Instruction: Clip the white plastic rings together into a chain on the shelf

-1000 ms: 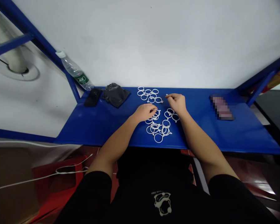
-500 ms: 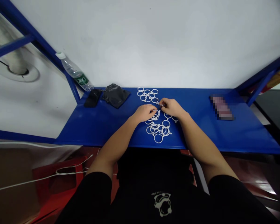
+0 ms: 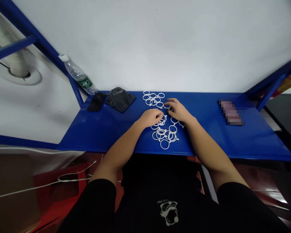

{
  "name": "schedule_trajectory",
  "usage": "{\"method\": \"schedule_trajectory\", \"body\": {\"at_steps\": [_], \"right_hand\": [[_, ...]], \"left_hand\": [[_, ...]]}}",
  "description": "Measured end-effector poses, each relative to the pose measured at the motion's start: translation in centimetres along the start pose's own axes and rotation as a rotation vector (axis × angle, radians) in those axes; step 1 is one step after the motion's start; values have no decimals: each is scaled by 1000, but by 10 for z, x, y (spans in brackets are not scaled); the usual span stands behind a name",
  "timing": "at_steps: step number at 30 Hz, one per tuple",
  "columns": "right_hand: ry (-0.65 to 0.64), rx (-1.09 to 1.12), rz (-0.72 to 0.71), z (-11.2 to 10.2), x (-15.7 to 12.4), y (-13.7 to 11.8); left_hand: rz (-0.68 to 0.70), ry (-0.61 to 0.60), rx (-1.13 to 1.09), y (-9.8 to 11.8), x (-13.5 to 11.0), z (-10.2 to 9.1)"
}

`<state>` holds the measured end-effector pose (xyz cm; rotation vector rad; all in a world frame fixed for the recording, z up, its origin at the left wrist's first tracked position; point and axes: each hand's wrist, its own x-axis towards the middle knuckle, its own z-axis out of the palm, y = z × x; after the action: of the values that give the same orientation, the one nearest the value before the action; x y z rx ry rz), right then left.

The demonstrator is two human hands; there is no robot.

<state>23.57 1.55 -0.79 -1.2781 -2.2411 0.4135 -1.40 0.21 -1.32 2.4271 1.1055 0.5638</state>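
Observation:
White rings, each with a small knob, lie in groups on the blue table. My left hand (image 3: 149, 117) is closed, its fingertips and thumb on a white ring (image 3: 165, 118) above an overlapping stack. Just across from it, my right hand (image 3: 179, 110) has its fingers apart, touching or hovering over a ring (image 3: 166, 107) at the end of the far group (image 3: 153, 100); the fingertips partly cover that ring. A nearer pile of rings (image 3: 164, 144) lies by the front edge. Beside my right wrist are more rings (image 3: 174, 120), partly hidden by the hand.
A plastic bottle (image 3: 78, 77) leans at the back left, near a black phone-like object (image 3: 96, 102) and a dark drawstring pouch (image 3: 120, 99). A pixelated, flat object (image 3: 231, 112) lies on the right. Blue frame posts (image 3: 273, 90) bound the blue table (image 3: 252, 139).
My right hand has opened its pinch, and its fingers have spread. The ring that was in it now lies flat at the far group's right end. My left hand stays in place.

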Motion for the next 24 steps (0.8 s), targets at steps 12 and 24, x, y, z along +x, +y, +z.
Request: {"method": "schedule_trajectory", "body": {"at_steps": [12,24], "right_hand": [[-91,-18,208,-45,-8,12],[-196,-93,229,-32,-5,4]], "left_hand": [[7,21,-45,-1,0,2],[13,29,-30,-1,0,1]]}}
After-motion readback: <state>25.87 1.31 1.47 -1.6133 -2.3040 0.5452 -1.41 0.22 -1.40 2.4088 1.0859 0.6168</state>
